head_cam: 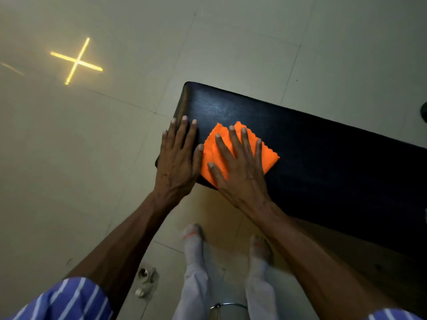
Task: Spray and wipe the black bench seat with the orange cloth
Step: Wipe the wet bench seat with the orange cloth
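The black bench seat (323, 158) runs from the centre of the head view down to the right edge. A folded orange cloth (211, 153) lies near its left end. My right hand (240, 167) is pressed flat on top of the cloth with fingers spread. Just left of the cloth, my left hand (179, 158) rests flat on the seat's left end, fingers apart, thumb touching the cloth's edge. No spray bottle can be seen.
Pale tiled floor (254, 42) surrounds the bench. A bright yellow cross of light (77, 61) lies on the floor at upper left. Below the bench are my two feet (194, 239) and a small metal fitting (144, 280) on the floor.
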The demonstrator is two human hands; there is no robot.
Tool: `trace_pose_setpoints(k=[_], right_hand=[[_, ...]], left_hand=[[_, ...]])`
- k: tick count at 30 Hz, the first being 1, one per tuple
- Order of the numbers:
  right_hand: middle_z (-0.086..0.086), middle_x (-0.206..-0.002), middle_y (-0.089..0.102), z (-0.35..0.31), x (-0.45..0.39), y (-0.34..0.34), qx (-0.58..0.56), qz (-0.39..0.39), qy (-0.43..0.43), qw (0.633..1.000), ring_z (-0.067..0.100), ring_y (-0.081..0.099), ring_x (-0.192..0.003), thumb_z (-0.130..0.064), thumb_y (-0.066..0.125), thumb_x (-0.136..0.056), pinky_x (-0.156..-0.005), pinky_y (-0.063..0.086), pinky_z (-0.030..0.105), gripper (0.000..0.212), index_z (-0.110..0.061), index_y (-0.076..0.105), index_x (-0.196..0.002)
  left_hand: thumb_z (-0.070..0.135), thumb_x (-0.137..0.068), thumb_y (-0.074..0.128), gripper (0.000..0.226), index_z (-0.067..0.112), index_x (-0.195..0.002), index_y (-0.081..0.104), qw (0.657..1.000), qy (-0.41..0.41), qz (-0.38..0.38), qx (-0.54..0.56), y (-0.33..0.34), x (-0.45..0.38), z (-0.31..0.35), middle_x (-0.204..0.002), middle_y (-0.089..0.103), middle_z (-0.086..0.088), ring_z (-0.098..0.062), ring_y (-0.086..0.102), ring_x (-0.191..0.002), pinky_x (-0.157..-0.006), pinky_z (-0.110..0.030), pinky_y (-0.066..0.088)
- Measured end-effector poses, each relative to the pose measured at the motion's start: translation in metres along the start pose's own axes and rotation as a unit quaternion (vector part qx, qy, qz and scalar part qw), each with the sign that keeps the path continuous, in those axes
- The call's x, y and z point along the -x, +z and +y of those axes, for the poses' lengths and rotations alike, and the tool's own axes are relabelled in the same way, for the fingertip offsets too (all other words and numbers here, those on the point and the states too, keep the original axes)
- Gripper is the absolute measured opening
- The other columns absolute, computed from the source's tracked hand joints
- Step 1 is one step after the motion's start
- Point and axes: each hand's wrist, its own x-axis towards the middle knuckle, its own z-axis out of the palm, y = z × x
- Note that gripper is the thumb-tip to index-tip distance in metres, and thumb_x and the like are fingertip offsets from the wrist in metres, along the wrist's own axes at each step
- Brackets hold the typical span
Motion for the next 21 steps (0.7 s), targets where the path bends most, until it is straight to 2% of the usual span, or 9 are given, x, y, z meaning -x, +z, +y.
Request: trace_pose_setpoints(k=[3,8,9,11,13,14,17,19,21], right_hand=[[0.007,-0.178,0.01,-0.005,0.0,0.022,0.072,0.047,0.017,0.996,0.03,0.002,-0.166,-0.056,0.038,-0.108,-0.131,0.004,0.064,0.067,-0.03,0.021,-0.168],[0.007,-0.178,0.013,0.037,0.019,0.013,0.107,0.04,-0.063,0.991,0.03,0.007,-0.166,-0.053,0.035,-0.11,-0.13,0.013,0.062,0.062,-0.03,0.024,-0.167],[0.007,-0.178,0.014,0.05,0.015,0.006,0.115,0.043,-0.042,0.991,0.029,0.008,-0.166,-0.053,0.034,-0.11,-0.131,0.013,0.061,0.061,-0.03,0.025,-0.167],[0.007,-0.178,0.013,0.064,-0.004,-0.005,0.108,0.07,0.063,0.99,0.03,0.008,-0.165,-0.051,0.034,-0.109,-0.132,0.01,0.059,0.061,-0.031,0.026,-0.166],[0.01,-0.178,0.013,0.047,-0.026,-0.003,0.09,0.1,0.174,0.975,0.033,0.007,-0.165,-0.05,0.033,-0.109,-0.132,0.008,0.058,0.061,-0.029,0.026,-0.166],[0.011,-0.177,0.013,0.032,-0.031,0.003,0.089,0.115,0.194,0.97,0.036,0.006,-0.165,-0.05,0.032,-0.11,-0.132,0.007,0.059,0.061,-0.028,0.026,-0.167],[0.012,-0.177,0.014,0.004,-0.014,0.025,0.085,0.104,0.099,0.986,0.036,0.005,-0.165,-0.047,0.035,-0.111,-0.132,0.009,0.059,0.059,-0.028,0.026,-0.167],[0.01,-0.177,0.014,0.015,0.0,0.02,0.087,0.068,0.017,0.994,0.033,0.006,-0.165,-0.045,0.037,-0.111,-0.132,0.011,0.058,0.059,-0.03,0.026,-0.166],[0.007,-0.177,0.015,0.036,-0.009,0.009,0.114,0.058,-0.003,0.992,0.03,0.008,-0.165,-0.045,0.036,-0.111,-0.132,0.012,0.055,0.057,-0.032,0.027,-0.166]], left_hand=[[0.03,-0.109,0.04,0.058,0.015,-0.163,0.026,1.0,0.026,-0.012,0.009,0.0,-0.008,-0.014,-0.173,0.016,-0.008,-0.027,0.007,-0.162,-0.131,-0.049,0.01],[0.035,-0.108,0.038,0.06,0.014,-0.162,0.027,0.993,0.111,-0.018,-0.022,0.004,-0.008,-0.019,-0.173,0.017,-0.009,-0.028,0.009,-0.162,-0.131,-0.05,0.013],[0.036,-0.108,0.037,0.06,0.015,-0.163,0.025,0.992,0.118,-0.02,-0.031,0.006,-0.007,-0.018,-0.173,0.016,-0.009,-0.029,0.008,-0.162,-0.131,-0.05,0.012],[0.039,-0.109,0.035,0.061,0.018,-0.164,0.02,0.991,0.122,-0.024,-0.045,0.011,-0.006,-0.018,-0.174,0.01,-0.008,-0.028,0.003,-0.162,-0.131,-0.05,0.009],[0.039,-0.11,0.032,0.061,0.019,-0.165,0.016,0.99,0.123,-0.023,-0.059,0.015,-0.005,-0.019,-0.175,0.007,-0.008,-0.028,0.0,-0.162,-0.131,-0.051,0.008],[0.039,-0.11,0.03,0.06,0.018,-0.165,0.016,0.99,0.125,-0.02,-0.063,0.016,-0.005,-0.02,-0.175,0.007,-0.008,-0.028,0.0,-0.162,-0.131,-0.051,0.008],[0.038,-0.11,0.029,0.058,0.017,-0.164,0.021,0.991,0.125,-0.02,-0.033,0.016,-0.004,-0.022,-0.174,0.011,-0.009,-0.028,0.004,-0.162,-0.131,-0.052,0.01],[0.036,-0.11,0.031,0.058,0.016,-0.163,0.023,0.991,0.129,-0.024,-0.011,0.012,-0.005,-0.023,-0.174,0.013,-0.009,-0.027,0.006,-0.162,-0.131,-0.051,0.01],[0.036,-0.109,0.031,0.058,0.016,-0.163,0.023,0.991,0.132,-0.031,-0.008,0.008,-0.006,-0.025,-0.174,0.013,-0.008,-0.026,0.005,-0.162,-0.132,-0.049,0.01]])
